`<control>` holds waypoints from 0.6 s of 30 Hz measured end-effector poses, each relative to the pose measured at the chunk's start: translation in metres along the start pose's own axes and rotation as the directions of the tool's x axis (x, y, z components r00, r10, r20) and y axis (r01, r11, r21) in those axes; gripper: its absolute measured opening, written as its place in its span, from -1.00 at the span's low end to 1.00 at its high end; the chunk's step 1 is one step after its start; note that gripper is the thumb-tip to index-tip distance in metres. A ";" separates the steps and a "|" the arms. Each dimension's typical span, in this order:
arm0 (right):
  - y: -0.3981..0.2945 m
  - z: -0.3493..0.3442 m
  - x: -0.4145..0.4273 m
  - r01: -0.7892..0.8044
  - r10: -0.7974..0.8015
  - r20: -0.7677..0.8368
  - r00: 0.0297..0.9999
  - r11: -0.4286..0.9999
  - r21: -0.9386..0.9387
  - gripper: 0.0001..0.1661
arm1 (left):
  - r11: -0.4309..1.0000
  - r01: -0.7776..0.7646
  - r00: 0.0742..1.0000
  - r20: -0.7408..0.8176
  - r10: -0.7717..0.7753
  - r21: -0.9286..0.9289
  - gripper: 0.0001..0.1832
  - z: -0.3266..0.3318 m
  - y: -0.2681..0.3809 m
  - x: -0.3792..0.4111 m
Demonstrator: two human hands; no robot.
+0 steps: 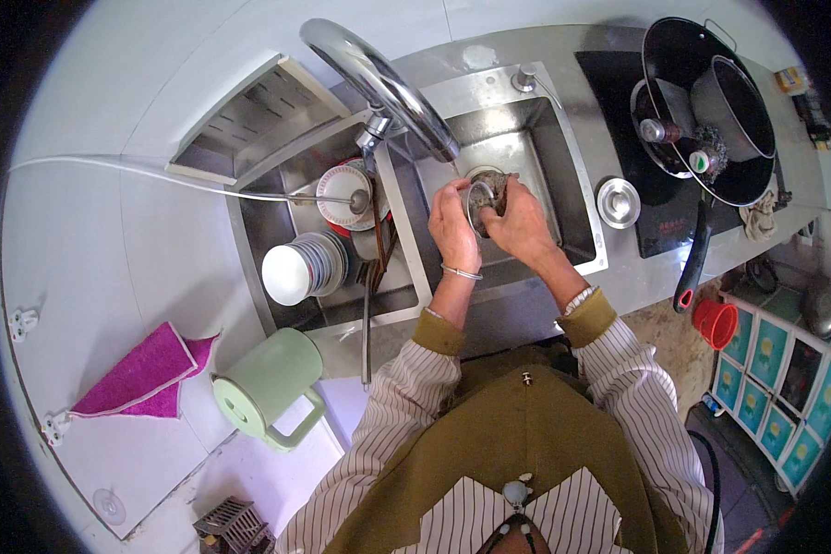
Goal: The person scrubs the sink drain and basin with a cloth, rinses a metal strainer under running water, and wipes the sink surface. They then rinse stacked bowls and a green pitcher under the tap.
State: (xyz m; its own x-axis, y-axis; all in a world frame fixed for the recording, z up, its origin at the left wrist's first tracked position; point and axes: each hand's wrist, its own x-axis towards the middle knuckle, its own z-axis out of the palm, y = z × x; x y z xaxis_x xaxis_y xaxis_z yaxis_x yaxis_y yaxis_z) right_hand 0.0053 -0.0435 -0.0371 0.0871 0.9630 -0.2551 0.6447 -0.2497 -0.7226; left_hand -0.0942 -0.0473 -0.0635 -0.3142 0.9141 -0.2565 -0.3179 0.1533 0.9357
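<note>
Over the right sink basin [568, 201], my left hand [452, 220] holds a small clear cup [476, 201], its mouth tilted toward my right hand. A dark, mesh-like scouring pad [500, 188] is in my right hand [524, 218], pressed against the cup, with the thumb near its opening. Above my hands is the end of the chrome faucet [395, 83]; a thin trickle seems to fall from it. What lies on the basin's bottom is partly hidden behind my hands.
The left basin [270, 277] holds stacked white bowls [287, 275], plates [341, 190], chopsticks and a ladle. A steel lid [618, 203] lies right of the sink. A large black wok [672, 76] with a pot inside stands on the cooktop, its handle overhanging the edge. A green kettle [277, 374] stands lower left.
</note>
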 end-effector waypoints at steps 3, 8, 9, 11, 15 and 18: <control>0.010 0.003 0.000 0.051 -0.056 -0.056 0.997 0.995 -0.084 -0.55 | 0.986 -0.064 0.998 0.017 0.062 0.155 -0.68 0.005 0.005 -0.007; 0.018 -0.006 0.000 0.083 -0.080 0.045 0.996 0.993 -0.078 -0.58 | 0.999 0.002 1.000 -0.025 0.000 0.047 -0.67 -0.004 -0.016 -0.003; 0.025 -0.009 0.001 0.083 -0.079 0.050 0.996 0.994 -0.068 -0.58 | 0.998 0.006 0.999 -0.033 -0.004 0.062 -0.66 -0.004 -0.013 -0.002; 0.036 -0.015 0.004 0.083 -0.080 0.060 0.995 0.995 -0.048 -0.58 | 0.999 0.002 1.000 -0.014 -0.002 0.041 -0.67 -0.006 -0.007 -0.001; 0.038 -0.016 0.004 -0.129 0.068 0.172 0.983 0.919 0.374 -0.53 | 0.984 -0.084 0.996 0.029 0.081 0.155 -0.68 -0.006 0.000 -0.003; 0.028 -0.006 -0.003 -0.058 0.034 0.180 0.983 0.990 0.132 -0.53 | 0.961 -0.116 0.992 0.085 0.097 0.252 -0.71 -0.004 0.004 -0.014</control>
State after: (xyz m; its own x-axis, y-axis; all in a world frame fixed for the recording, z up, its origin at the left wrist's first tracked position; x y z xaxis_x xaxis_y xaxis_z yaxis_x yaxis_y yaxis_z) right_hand 0.0275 -0.0523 -0.0529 -0.0287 0.9200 -0.3908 0.5327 -0.3167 -0.7848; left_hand -0.0945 -0.0606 -0.0570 -0.2660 0.9533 -0.1428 -0.0435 0.1361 0.9897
